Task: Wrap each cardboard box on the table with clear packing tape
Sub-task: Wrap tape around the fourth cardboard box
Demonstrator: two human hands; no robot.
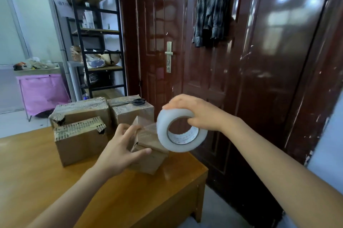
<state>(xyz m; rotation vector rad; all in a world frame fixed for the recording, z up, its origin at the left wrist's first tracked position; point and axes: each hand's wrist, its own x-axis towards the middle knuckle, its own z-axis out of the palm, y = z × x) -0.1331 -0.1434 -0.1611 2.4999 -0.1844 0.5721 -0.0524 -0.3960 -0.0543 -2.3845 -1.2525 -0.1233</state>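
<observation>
Dark red-brown glossy door [213,64] fills centre & right of frame, w/ brass handle [168,56]; plaid shirt [213,6] hangs on it at top. Black metal shelf rack [96,31] upper left, cluttered. Pink fabric bin [41,92] at left on pale tiled floor [13,123]. Wooden bench [37,168] lower left. Ceiling-light glare upper right.

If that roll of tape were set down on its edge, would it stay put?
Probably not: the tape roll is round, so on edge it would likely roll across the smooth table. Laid flat it should sit steady. The right hand lifts it alone, suggesting it is light.
</observation>
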